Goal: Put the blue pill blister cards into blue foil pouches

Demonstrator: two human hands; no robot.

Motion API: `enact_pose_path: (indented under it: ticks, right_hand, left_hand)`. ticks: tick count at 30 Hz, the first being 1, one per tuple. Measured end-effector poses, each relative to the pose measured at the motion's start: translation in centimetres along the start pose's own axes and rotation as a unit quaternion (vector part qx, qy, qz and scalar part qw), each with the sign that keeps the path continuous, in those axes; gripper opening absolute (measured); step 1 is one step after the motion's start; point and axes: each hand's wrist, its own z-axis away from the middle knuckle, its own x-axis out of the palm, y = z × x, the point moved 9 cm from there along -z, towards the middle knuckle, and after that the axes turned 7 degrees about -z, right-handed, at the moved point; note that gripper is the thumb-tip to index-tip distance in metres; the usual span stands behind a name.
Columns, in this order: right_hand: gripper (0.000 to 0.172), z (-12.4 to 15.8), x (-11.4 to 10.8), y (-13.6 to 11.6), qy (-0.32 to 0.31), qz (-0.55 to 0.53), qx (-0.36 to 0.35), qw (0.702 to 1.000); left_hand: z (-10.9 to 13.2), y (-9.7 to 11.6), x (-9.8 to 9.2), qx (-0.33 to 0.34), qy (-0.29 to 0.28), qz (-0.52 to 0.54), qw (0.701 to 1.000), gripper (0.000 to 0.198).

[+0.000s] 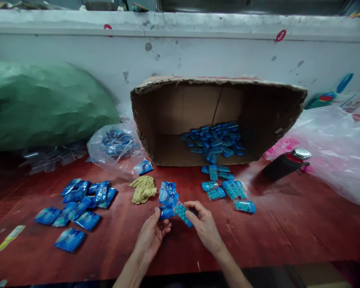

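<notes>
- from where i'm standing, the left hand (151, 234) has a blue printed packet (167, 213) pinched near its edge, thumb pressed in and the other fingers loosely curled; with so light a grip, the slick wrapper could slip out.
- the right hand (204, 225) has its fingers nearly closed on a clear case of turquoise beads (183, 215), just beside the packet, over the table (273, 244); too hard a squeeze might pop the case and scatter beads.
- packet and case look close to touching, so a bad angle could let a corner snag the wrapper. i can't tell whether that end is open.
- more printed packets (168, 193) overlap just beyond the left hand; two could easily be picked up as one.
- the packet heap (81, 202) off to the left lies loose, and a sweeping forearm might scatter it.
- the cardboard box (195, 108) rests on its side, mouth towards the person, with a pile of cases (216, 140) inside; a bump could slide more onto the loose cases (234, 189) out front.
- the bottle (283, 165) stands right of those; a wide elbow could topple it.
</notes>
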Motion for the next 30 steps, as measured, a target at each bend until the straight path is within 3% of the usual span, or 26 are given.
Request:
enact_pose_path:
  ticks: [12, 21, 30]
  right_hand:
    - [0.014, 0.3, 0.4, -0.8, -0.017, 0.026, -0.027, 0.999]
    - [0.016, 0.8, 0.7, -0.5, -0.048, 0.011, -0.026, 0.998]
    - [0.019, 0.7, 0.6, 1.4, -0.049, -0.04, 0.057, 0.996]
  left_hand:
    - [0.7, 0.6, 1.0, 0.013, -0.027, -0.011, 0.999, 0.018]
    - [0.6, 0.7, 0.7, 0.017, -0.026, 0.006, 1.0, 0.015]
    - [0.9, 1.9, 0.9, 0.054, -0.028, -0.026, 0.998, 0.024]
